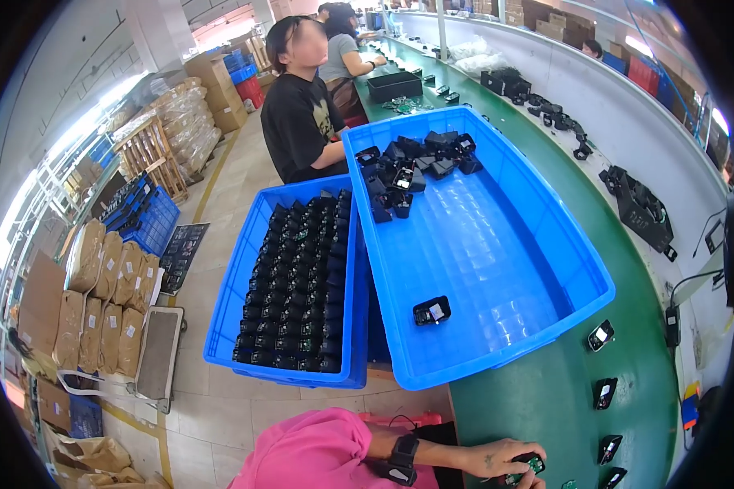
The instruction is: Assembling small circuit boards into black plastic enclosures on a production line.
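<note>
Head view lets us see our two hands near the lower edge, working over the green desk [491, 411]. Our left hand [497, 459], with a black wristband [403, 455] on its arm, is clamped on a black housing [533, 464] which has a green circuit board inside. From our right hand [532, 482] only some fingers are visible, touching this same housing; the rest is cut by the frame, so we cannot tell how firmly it grips. Just beside the hands, a small circuit board [569, 484] lies on the desk, and more open black housings [604, 394] stand in a spaced row farther right. Beyond, a large blue bin [485, 236] covers part of the desk; black housings are heaped at its far end, and a single housing [431, 310] lies alone nearer to us. To its left, another blue bin [306, 377] carries black housings in tight rows. Behind this one, we see a co-worker [300, 122] in a black T-shirt.
</note>
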Motion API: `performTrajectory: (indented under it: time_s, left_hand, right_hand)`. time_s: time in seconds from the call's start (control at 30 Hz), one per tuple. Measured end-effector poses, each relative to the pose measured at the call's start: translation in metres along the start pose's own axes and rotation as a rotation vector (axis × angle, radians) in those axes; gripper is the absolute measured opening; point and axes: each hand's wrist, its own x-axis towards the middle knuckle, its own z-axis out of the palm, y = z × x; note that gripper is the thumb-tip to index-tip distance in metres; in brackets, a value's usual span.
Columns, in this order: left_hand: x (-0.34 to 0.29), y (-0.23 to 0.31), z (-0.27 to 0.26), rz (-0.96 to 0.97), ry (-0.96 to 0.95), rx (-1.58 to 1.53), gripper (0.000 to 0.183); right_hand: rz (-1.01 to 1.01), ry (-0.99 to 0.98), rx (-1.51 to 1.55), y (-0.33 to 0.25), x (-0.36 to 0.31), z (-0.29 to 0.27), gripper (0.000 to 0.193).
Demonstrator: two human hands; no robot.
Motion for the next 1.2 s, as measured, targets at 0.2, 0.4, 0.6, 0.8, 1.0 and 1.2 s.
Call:
performTrajectory:
  time_s: [0.2, 0.4, 0.6, 0.8, 1.0, 1.2]
  left_hand:
    - [0.000, 0.023, -0.008, -0.389, -0.094, -0.151, 0.030]
    - [0.000, 0.022, -0.008, -0.326, -0.046, -0.158, 0.028]
    - [0.004, 0.032, -0.012, -0.401, -0.124, -0.236, 0.030]
    - [0.002, 0.027, -0.011, -0.425, -0.156, -0.225, 0.035]
    - [0.005, 0.025, -0.014, -0.411, -0.227, -0.238, 0.036]
    - [0.005, 0.026, -0.016, -0.426, -0.239, -0.232, 0.034]
  right_hand:
    - [-0.006, 0.048, -0.156, -0.008, 0.002, 0.000, 0.041]
    - [0.034, -0.001, 0.046, -0.003, 0.003, 0.011, 0.045]
    - [0.023, -0.049, 0.231, -0.014, 0.001, 0.014, 0.041]
    - [0.043, -0.058, 0.335, -0.009, 0.000, 0.015, 0.038]
    - [-0.011, -0.031, 0.240, 0.000, -0.002, 0.016, 0.038]
    - [0.034, -0.034, 0.286, -0.015, -0.004, 0.014, 0.039]
